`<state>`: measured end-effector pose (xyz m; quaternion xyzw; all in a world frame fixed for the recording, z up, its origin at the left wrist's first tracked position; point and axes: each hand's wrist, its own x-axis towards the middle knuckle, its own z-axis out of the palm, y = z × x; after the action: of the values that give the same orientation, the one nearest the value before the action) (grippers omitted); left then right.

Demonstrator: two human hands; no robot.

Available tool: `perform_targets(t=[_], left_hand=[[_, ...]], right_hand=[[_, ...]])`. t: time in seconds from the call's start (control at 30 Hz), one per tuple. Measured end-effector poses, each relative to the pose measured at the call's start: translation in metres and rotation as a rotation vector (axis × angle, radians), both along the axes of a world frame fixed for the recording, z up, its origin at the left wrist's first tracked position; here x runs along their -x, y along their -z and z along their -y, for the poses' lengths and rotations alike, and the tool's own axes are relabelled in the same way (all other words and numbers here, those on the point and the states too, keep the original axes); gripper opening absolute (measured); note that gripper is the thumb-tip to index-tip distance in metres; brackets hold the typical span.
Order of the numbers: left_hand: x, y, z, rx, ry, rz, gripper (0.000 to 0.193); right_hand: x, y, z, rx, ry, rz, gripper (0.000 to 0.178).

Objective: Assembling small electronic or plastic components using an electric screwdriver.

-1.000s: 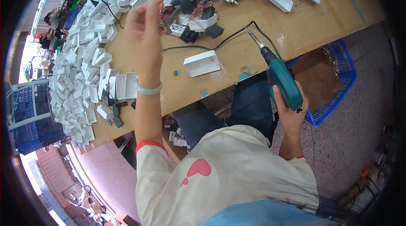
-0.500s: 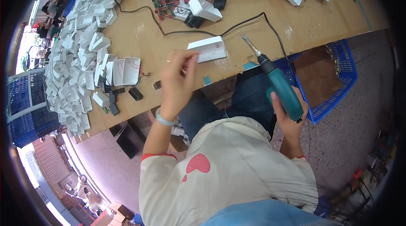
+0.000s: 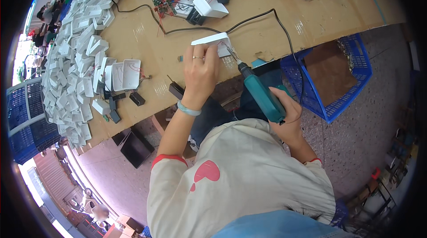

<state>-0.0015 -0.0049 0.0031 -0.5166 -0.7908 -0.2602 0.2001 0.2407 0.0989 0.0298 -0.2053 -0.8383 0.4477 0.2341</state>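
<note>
A shallow white plastic case [image 3: 211, 40] lies on the table in front of me. My left hand [image 3: 199, 71] is closed over its near left side, with the fingertips partly hidden. In my right hand [image 3: 289, 109] is a green electric screwdriver [image 3: 263, 93], slanting up to the left. Its metal tip meets the right end of the case, though whether it touches a screw is too small to tell. Next to my left wrist, a small black block [image 3: 176, 90] sits at the table edge.
White cases [image 3: 73, 64] form a large heap on the left. Open cases with red wires [image 3: 126, 74] stand near the heap. Circuit boards and wires [image 3: 163, 5] lie at the back. A black cable [image 3: 195, 28] crosses the cardboard-covered table [image 3: 153, 55]. A blue basket [image 3: 331, 115] stands right.
My left hand has moved forward and right onto the case. The screwdriver has come left, bringing its tip to the case's right end. The view has shifted slightly.
</note>
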Motion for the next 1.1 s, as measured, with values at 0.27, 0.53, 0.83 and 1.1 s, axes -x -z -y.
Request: perform_targets(t=[0.27, 0.53, 0.83, 1.1], left_hand=[[0.002, 0.002, -0.001, -0.081, 0.03, 0.016, 0.021], [0.0, 0.001, 0.0, -0.057, 0.007, 0.054, 0.019], [0.001, 0.002, -0.002, -0.071, -0.02, 0.078, 0.017], [0.001, 0.003, -0.002, -0.077, -0.029, 0.074, 0.017]], right_hand=[[0.013, 0.004, 0.005, -0.102, -0.012, 0.018, 0.055], [0.018, 0.004, 0.009, -0.066, 0.019, 0.074, 0.052], [0.021, 0.005, 0.009, -0.116, 0.017, 0.067, 0.053], [0.021, 0.004, 0.01, -0.128, 0.026, 0.08, 0.052]])
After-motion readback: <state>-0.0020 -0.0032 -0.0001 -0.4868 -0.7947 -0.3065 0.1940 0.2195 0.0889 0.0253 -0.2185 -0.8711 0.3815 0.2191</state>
